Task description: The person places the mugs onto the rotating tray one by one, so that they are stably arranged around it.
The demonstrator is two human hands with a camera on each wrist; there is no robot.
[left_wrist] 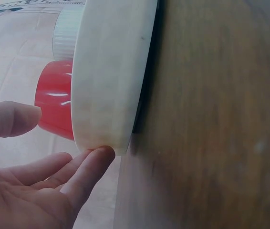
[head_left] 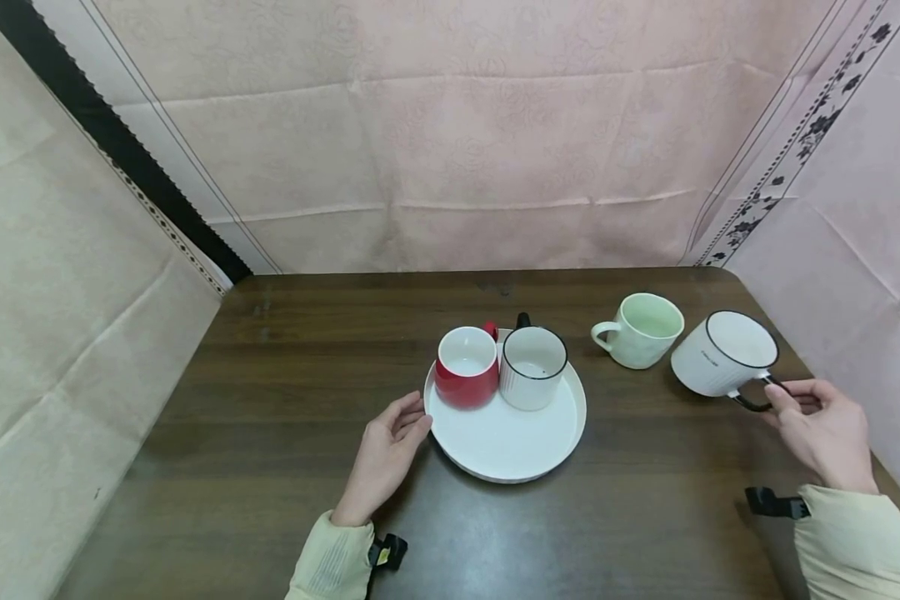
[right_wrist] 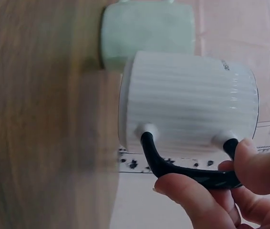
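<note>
My right hand [head_left: 825,425] pinches the black handle [right_wrist: 192,174] of a ribbed white mug [right_wrist: 187,105] with a black rim. Whether that mug's base touches the table, I cannot tell. Close to its left stands a pale green mug [head_left: 639,333], upright. At the left edge of a round white tray [head_left: 506,442], my left hand [head_left: 392,446] rests fingertips [left_wrist: 101,153] against the side wall, with the thumb apart from it. On the tray a red mug [head_left: 467,385] and another white mug with a black rim [head_left: 531,383] stand side by side.
A dark brown wooden table [head_left: 307,375] lies under everything. Pale cloth walls [head_left: 457,167] rise behind it and at both sides; the right-hand cloth [head_left: 855,275] is close to my right hand. Black straps [head_left: 388,552] are on both wrists.
</note>
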